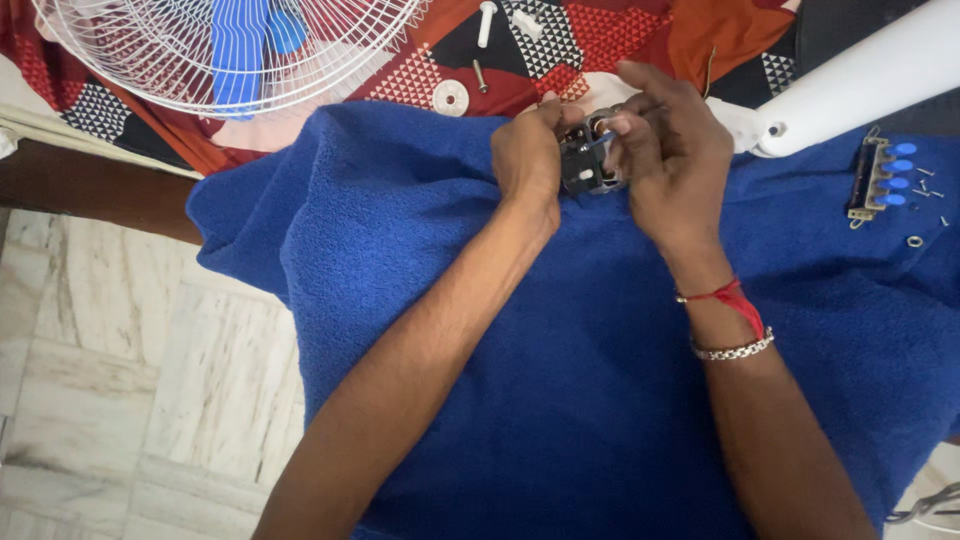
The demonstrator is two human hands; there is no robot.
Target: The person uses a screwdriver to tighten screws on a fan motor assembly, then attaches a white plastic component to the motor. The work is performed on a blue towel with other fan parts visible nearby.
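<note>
A small black and metal fan part [583, 166] is held above a blue towel [560, 340]. My left hand [528, 155] grips its left side. My right hand [668, 150] holds its right side, with the fingertips pinched on the top of the part, where a thin blue piece shows. Both forearms reach in from the bottom of the view. The right wrist wears a red thread and a metal bracelet.
A white fan guard with blue blades [225, 45] lies at top left. A white fan stand tube [860, 80] crosses top right. A push-button switch block with blue keys [880, 180] and small screws [925, 185] rest on the towel. A white washer [451, 97] and bolts lie on patterned cloth.
</note>
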